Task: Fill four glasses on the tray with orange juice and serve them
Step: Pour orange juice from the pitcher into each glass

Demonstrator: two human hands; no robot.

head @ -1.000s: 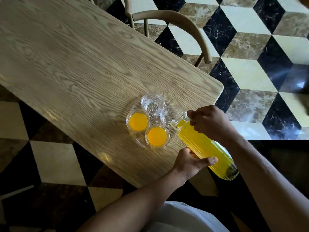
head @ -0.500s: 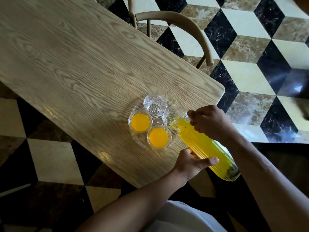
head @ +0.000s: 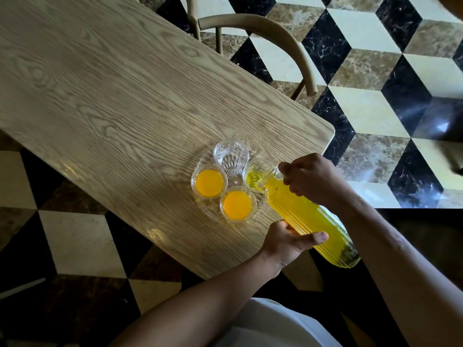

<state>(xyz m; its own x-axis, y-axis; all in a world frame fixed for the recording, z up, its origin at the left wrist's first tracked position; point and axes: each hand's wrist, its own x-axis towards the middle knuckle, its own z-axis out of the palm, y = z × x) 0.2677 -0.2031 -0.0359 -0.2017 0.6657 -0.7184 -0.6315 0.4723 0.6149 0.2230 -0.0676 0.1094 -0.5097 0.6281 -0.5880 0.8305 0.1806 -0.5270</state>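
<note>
Both hands grip a tilted ribbed bottle [head: 308, 216] of orange juice: right hand [head: 314, 180] at the neck, left hand [head: 288, 242] under the body. Its mouth meets the third glass [head: 255, 177], partly filled, on the clear tray [head: 204, 209] at the worktop [head: 112, 96] corner; two glasses [head: 209, 184] are full and one [head: 230, 154] empty.

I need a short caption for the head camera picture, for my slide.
Both hands tilt a ribbed bottle of orange juice into the third glass; one glass remains empty.

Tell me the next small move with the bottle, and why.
Probably keep the bottle tilted over the third glass: it holds only a shallow pool, while two glasses look full. The right hand grips the neck, the left hand supports the body. The fourth glass remains empty.
</note>
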